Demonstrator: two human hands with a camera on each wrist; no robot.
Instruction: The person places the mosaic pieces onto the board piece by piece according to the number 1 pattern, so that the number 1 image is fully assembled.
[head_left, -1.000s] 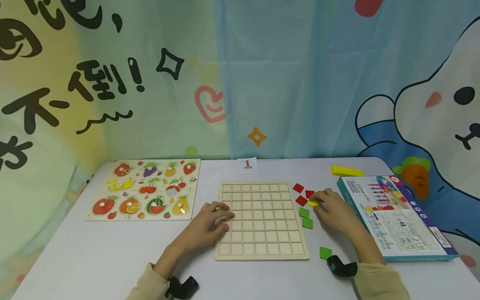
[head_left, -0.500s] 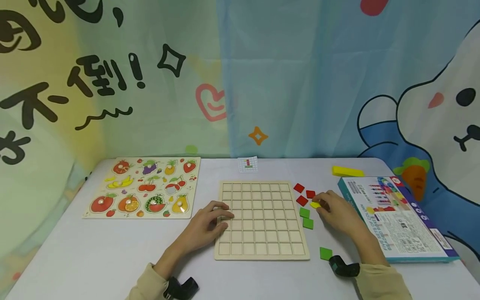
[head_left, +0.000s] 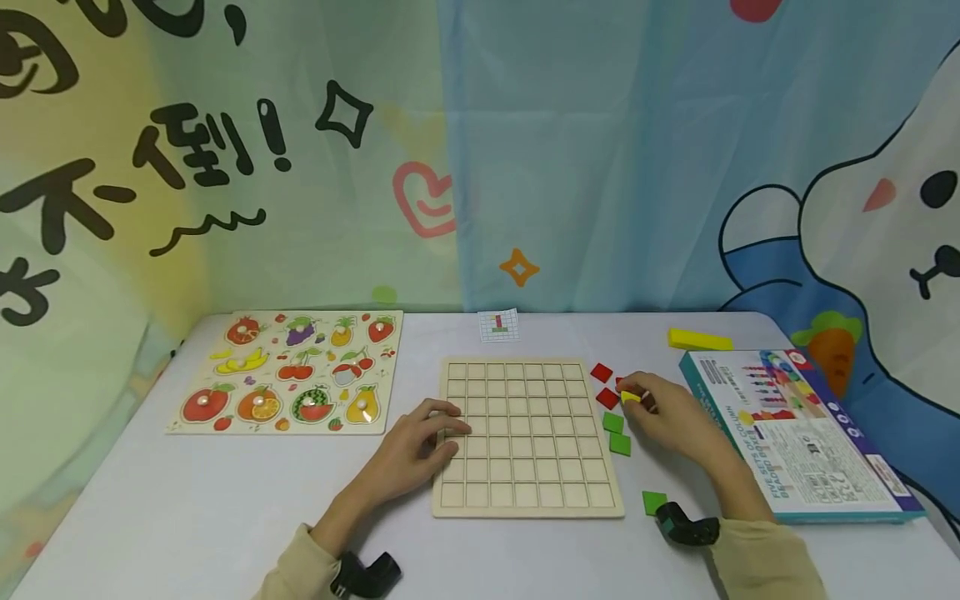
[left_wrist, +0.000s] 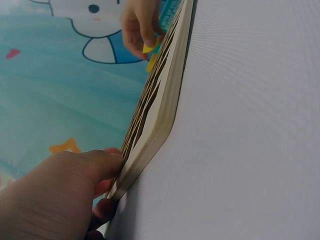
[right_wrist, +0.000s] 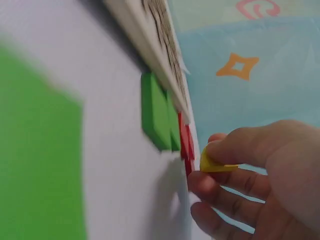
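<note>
Right hand (head_left: 667, 412) pinching yellow tile (head_left: 630, 397) off table, clear of red tiles (head_left: 606, 397); left hand (head_left: 420, 442) flat, open, steadying grid board (head_left: 525, 433).

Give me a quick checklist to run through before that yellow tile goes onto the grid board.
1. Yellow tile pinched in the right hand: ok.
2. Left hand resting on the board's left edge, steadying it: ok.
3. Grid board lying flat on the table: ok.
4. Board squares free of tiles: ok.
5. Pattern card readable from here: cannot tell, too small.
6. Red tiles and green tiles lying off the board, beside it: ok.
</note>
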